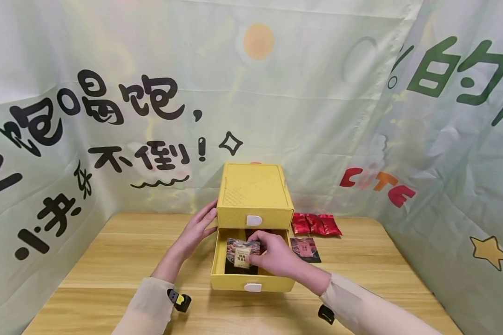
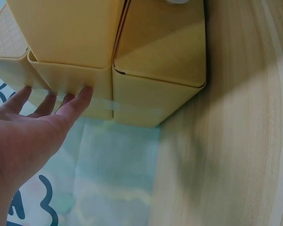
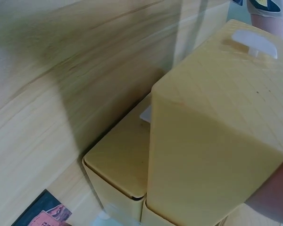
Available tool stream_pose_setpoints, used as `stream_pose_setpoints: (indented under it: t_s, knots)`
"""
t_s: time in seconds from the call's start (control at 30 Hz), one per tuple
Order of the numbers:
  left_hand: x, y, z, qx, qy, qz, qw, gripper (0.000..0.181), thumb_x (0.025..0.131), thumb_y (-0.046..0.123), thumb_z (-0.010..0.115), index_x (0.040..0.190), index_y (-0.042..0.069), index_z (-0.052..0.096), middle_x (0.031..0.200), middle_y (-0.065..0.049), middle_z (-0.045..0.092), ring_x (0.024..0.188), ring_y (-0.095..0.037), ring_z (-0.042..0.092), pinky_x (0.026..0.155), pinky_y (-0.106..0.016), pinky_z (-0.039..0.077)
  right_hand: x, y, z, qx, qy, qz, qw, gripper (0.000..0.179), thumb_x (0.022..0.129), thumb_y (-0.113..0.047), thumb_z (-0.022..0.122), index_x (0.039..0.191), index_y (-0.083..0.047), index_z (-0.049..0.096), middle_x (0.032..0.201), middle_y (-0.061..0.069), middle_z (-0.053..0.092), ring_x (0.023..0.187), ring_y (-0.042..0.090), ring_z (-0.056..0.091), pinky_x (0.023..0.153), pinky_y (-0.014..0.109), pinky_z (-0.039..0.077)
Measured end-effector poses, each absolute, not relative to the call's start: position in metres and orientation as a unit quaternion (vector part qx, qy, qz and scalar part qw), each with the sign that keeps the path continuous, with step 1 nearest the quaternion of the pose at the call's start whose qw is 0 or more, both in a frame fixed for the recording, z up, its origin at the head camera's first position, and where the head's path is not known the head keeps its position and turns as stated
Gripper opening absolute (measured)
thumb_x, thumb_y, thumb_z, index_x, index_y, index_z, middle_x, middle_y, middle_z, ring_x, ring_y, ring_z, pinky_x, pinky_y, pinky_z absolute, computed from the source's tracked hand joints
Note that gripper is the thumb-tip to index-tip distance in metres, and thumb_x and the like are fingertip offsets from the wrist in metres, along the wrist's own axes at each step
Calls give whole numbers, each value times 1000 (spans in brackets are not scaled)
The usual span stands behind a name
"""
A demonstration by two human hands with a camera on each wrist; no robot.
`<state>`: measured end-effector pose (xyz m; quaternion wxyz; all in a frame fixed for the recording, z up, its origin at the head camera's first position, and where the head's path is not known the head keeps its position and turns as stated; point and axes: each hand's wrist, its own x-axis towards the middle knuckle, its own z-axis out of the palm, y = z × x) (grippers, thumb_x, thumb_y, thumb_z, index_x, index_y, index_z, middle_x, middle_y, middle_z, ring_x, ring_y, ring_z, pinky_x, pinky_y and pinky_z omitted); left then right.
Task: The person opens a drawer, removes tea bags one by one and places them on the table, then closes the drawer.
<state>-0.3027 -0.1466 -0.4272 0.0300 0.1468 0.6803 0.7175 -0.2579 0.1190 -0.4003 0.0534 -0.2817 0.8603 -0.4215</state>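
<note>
A yellow drawer cabinet point(image 1: 254, 186) stands on the table, with a drawer point(image 1: 251, 282) below its top one pulled out. My right hand point(image 1: 274, 255) reaches into this drawer and pinches a dark food packet point(image 1: 233, 266) with a beige label between thumb and fingers. In the right wrist view only a bit of that hand point(image 3: 273, 195) shows, behind the drawer's wall. Fingers spread fairly straight, my left hand point(image 1: 196, 231) touches the cabinet's left side; the left wrist view shows its fingertips point(image 2: 87, 92) against the yellow wall. The drawer's inner back is partly hidden.
Several shiny red packets point(image 1: 317, 224) lie on the table point(image 1: 109, 265) right of the cabinet. Nearer sits a dark packet with a pink label point(image 1: 305, 250). A printed cloth point(image 1: 184, 46) hangs behind and at both sides. A closed drawer point(image 3: 118, 153) lies beneath the open one.
</note>
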Motion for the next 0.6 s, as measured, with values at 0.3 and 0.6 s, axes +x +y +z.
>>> stream_pose_setpoints:
  t_s: [0.3, 0.6]
  knots:
    - [-303, -147, -428, 147, 679, 719, 30, 61, 113, 33, 44, 166, 9, 25, 172, -14, 19, 156, -36, 23, 120, -59, 34, -251, 128, -393, -245, 854, -459, 23, 32, 88, -15, 81, 117, -8, 68, 83, 0, 63, 69, 15, 55, 59, 27, 46]
    - [-303, -147, -428, 151, 680, 717, 31, 61, 113, 34, 44, 166, 10, 25, 172, -12, 21, 156, -34, 24, 120, -60, 34, -248, 136, -395, -194, 843, -501, -4, 34, 89, -14, 80, 120, -8, 68, 99, 4, 70, 82, 15, 64, 71, 31, 56]
